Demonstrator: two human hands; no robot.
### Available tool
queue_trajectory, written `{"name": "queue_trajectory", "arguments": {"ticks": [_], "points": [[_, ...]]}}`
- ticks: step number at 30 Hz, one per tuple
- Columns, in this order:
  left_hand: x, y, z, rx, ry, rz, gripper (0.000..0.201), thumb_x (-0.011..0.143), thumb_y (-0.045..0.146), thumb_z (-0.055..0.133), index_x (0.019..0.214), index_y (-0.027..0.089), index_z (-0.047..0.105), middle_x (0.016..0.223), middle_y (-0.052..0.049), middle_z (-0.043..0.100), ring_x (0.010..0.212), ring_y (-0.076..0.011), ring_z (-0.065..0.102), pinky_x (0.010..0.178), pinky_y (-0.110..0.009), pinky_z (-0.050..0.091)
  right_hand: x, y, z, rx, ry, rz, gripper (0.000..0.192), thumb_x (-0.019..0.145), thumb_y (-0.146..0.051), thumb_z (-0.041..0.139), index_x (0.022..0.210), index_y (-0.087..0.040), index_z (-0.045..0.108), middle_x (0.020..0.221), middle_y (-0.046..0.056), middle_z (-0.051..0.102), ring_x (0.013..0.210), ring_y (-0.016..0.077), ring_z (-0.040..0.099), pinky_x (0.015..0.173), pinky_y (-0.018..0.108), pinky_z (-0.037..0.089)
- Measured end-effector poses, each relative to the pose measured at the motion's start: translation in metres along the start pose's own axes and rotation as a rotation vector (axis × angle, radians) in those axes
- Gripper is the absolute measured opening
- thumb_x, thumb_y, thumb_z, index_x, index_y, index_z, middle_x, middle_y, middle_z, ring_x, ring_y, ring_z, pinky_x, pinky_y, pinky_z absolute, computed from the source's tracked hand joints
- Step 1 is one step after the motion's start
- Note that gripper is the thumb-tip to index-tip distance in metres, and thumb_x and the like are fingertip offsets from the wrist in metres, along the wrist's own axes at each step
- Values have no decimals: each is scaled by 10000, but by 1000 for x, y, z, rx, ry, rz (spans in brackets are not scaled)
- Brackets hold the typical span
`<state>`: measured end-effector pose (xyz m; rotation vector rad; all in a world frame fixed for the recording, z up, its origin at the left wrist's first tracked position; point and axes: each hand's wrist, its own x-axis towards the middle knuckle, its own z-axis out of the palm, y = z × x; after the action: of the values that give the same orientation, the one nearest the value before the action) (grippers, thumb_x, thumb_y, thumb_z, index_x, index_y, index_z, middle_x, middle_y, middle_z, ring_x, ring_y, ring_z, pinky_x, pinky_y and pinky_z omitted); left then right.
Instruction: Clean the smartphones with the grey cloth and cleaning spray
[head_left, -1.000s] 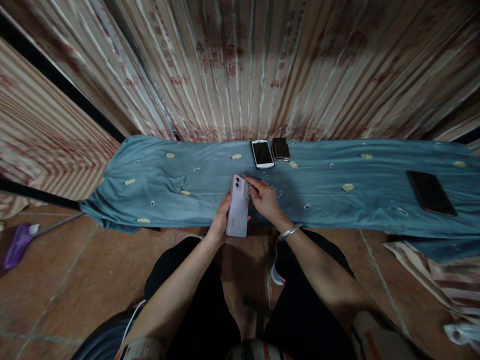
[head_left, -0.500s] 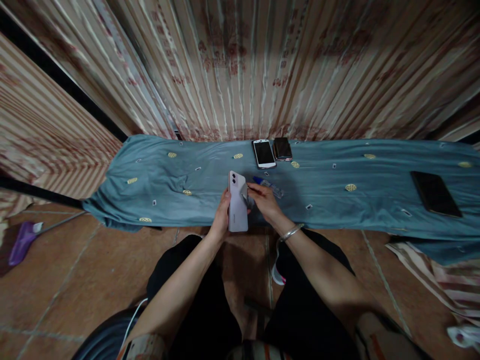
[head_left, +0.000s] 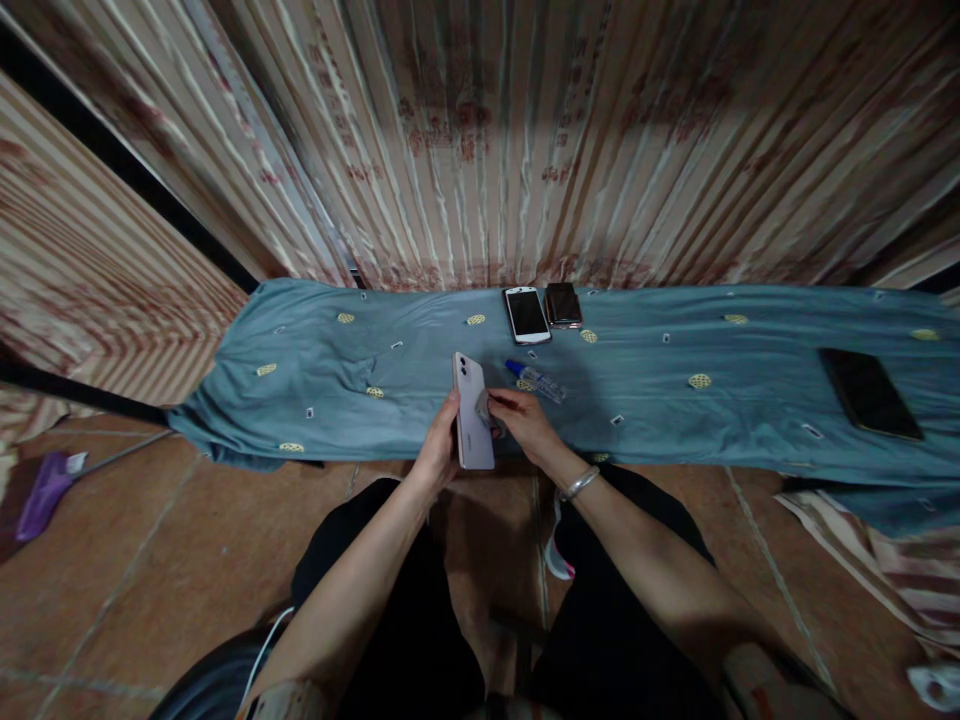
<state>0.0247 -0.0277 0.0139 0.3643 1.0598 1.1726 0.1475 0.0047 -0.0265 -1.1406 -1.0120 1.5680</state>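
A pale lilac smartphone point(head_left: 471, 440) is held upright with its back and camera lenses facing me. My left hand point(head_left: 439, 440) is closed round its left edge. My right hand point(head_left: 525, 420) pinches a small grey cloth point(head_left: 482, 405) against the right side of the phone's back; the fingers hide part of it. Just beyond my right hand, a clear bottle with a blue cap point(head_left: 538, 380) lies on its side on the blue-green bedsheet point(head_left: 420, 420).
Farther back lie a white phone with a dark screen point(head_left: 528, 315) and a small dark stack point(head_left: 563, 305). A black tablet-like slab point(head_left: 870, 393) rests at the right. Striped curtains point(head_left: 480, 140) hang behind. A purple broom point(head_left: 46, 495) stands on the tiled floor at left.
My right hand has shifted slightly left and down, pressing the cloth further across the phone's back. More of the blue-capped bottle shows now. The phone has tilted a little.
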Motion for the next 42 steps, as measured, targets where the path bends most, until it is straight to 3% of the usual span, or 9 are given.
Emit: {"name": "queue_trajectory", "arguments": {"ticks": [6,10,21,26,31,42], "points": [[1,1,-6,35,-28,34,388,803,419,677,1091,158,671,899,-65,745,827,-216,705,752,-313,557,0,0,-2,34,-28,23,288,584,-386,774,789,-183,769,775,26,749,696,164,641,631,271,503],[7,0,-14,74,-82,62,455,759,420,716,1146,187,670,905,-46,748,815,-202,696,682,-271,521,0,-1,-2,54,-57,23,283,576,-401,788,760,-189,756,784,23,751,732,167,657,688,279,501],[6,15,-16,23,-155,95,479,721,248,724,1182,168,621,976,-63,751,854,-179,694,797,-278,515,-6,0,1,114,-112,101,257,561,-364,794,734,-179,751,761,18,736,664,121,613,613,229,455],[12,22,-21,-46,-99,138,598,724,192,737,1281,180,519,939,-42,752,859,-163,709,841,-274,515,-19,3,6,159,-176,182,257,544,-359,825,697,-170,741,714,14,725,613,100,583,569,203,434],[14,31,-25,-98,-21,162,751,716,179,772,1368,208,402,944,-45,738,884,-200,723,899,-354,519,-35,5,8,171,-273,293,280,572,-372,819,727,-153,739,632,1,692,535,90,563,535,205,422],[13,34,-27,-67,118,232,859,722,90,753,1427,320,318,868,30,670,907,-151,680,863,-390,568,-46,10,12,183,-323,307,227,608,-333,766,735,-148,737,654,10,698,595,114,603,653,246,458]]}}
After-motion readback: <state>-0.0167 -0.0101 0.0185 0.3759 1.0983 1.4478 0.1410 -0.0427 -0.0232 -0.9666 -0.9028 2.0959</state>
